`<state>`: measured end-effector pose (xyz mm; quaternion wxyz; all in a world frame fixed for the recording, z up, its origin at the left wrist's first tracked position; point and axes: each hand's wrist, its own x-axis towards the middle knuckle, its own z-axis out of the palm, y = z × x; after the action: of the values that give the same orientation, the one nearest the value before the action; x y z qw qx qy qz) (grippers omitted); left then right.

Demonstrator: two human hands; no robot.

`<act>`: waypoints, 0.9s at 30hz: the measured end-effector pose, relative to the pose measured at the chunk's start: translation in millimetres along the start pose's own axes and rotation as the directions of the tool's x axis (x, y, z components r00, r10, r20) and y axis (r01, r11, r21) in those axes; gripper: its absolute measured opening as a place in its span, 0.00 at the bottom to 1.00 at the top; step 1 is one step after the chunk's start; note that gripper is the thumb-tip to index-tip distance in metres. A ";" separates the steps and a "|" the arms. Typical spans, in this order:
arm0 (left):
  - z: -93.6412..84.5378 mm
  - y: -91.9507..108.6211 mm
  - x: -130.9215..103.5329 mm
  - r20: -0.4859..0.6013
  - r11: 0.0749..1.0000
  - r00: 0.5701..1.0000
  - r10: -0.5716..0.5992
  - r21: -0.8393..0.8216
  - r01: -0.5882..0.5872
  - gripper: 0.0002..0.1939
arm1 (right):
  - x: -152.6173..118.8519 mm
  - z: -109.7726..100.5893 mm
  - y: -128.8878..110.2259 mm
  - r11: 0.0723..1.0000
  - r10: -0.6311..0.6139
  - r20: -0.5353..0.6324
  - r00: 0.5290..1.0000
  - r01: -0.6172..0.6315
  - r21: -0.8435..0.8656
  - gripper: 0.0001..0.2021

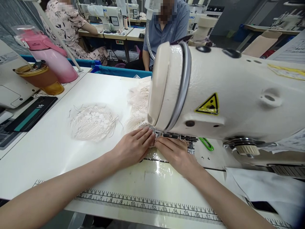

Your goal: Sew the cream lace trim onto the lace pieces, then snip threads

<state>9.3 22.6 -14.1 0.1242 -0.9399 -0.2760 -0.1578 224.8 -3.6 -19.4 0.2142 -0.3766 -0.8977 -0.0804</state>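
At the needle end of a white sewing machine (228,86), both my hands meet with fingertips almost touching. My left hand (133,144) has its fingers pressed together on the edge of a cream lace piece (137,119) left of the machine head. Just right of it, my right hand (175,154) is closed beside the presser foot (157,134), fingers bunched at the same fabric. My hands and the machine head hide most of what lies under the needle. Left of my left hand lies a pile of cream lace pieces (92,124) with loose threads.
Green thread snips (206,144) lie under the machine arm. White cloth (264,187) lies at the right. A printed ruler (143,203) runs along the front edge. At left are a phone (33,113), brown cup (45,78) and pink bottle (51,58). Two people sit beyond the table.
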 end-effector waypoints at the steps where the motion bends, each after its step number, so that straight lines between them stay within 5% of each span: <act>1: -0.1 0.3 0.2 -0.006 1.000 1.000 -0.002 0.002 0.002 0.19 | -0.7 1.2 1.8 1.000 0.003 -0.004 1.000 -0.003 0.014 0.14; 16: -2.8 -0.8 -2.3 0.083 1.000 0.996 0.010 0.003 -0.010 0.20 | 6.0 -0.7 9.1 0.968 0.219 -0.178 0.959 -0.190 0.166 0.11; 27: -1.7 -0.2 0.4 0.124 0.995 0.990 -0.062 -0.065 0.070 0.21 | 3.5 5.0 13.4 0.924 0.304 -0.114 0.946 -0.264 0.276 0.12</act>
<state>9.1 22.4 -12.3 0.0692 -0.9419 -0.3083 -0.1137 230.5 9.6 -22.5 0.3396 -0.4644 -0.8170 0.0395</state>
